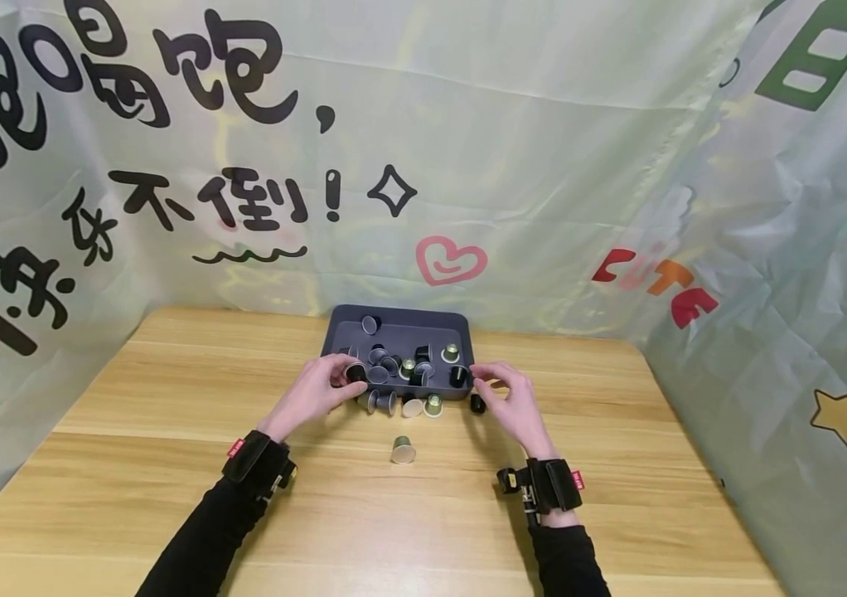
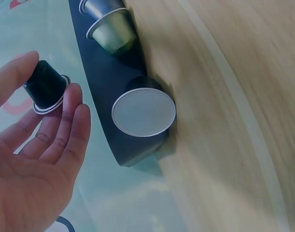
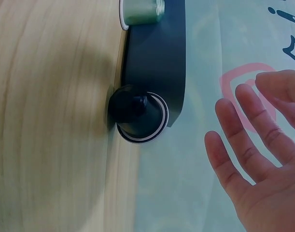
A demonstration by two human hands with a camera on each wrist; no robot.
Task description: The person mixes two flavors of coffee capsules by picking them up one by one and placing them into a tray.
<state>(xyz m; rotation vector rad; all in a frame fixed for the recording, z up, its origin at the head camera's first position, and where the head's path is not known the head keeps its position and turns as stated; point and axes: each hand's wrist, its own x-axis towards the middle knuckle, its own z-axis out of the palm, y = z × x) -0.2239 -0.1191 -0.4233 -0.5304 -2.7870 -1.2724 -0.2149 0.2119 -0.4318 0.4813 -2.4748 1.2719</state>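
Observation:
My left hand (image 1: 317,390) is at the tray's left front corner. Between its thumb and fingers it pinches a black coffee capsule (image 2: 45,87), rim toward the fingers. Over the right front corner, my right hand (image 1: 515,404) has its fingers spread, holding nothing in the right wrist view (image 3: 263,154). Below it, a black capsule (image 1: 477,405) stands on the table beside the tray. The dark grey tray (image 1: 401,317) holds several capsules, black, grey and green, some tipped over. A black capsule (image 1: 458,376) lies inside near the right fingertips.
Along the tray's front wall stand or lie several capsules, among them a green one (image 1: 433,405) and one with a pale lid facing out (image 1: 412,407). A single greenish capsule (image 1: 403,450) lies nearer on the wooden table (image 1: 423,531). A printed cloth (image 1: 543,166) hangs behind.

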